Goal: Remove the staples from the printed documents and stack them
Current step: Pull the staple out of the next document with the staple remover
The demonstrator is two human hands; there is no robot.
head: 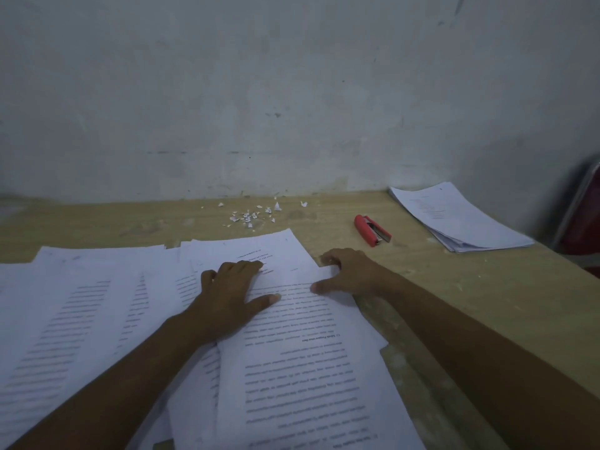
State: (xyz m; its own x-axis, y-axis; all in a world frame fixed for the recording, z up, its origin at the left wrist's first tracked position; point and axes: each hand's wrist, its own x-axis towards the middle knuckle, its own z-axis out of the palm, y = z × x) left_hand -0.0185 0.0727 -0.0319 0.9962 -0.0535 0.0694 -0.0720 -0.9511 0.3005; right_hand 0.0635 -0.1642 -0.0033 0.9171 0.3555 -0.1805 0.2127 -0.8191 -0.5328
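Observation:
Several printed documents [308,368] lie spread and overlapping across the near part of the wooden table [470,287]. My left hand [232,292] presses flat on the topmost pages, fingers spread. My right hand [345,271] rests at the right edge of the top sheet, thumb on the paper and fingers curled at its far corner. A neat stack of papers [461,217] sits at the far right corner. A red stapler [371,229] lies on the table between that stack and my right hand.
Small torn paper scraps [253,214] are scattered near the wall. A grey wall [292,92] runs along the table's back edge. A dark red chair [584,216] stands past the right corner. More loose pages [65,303] cover the left side.

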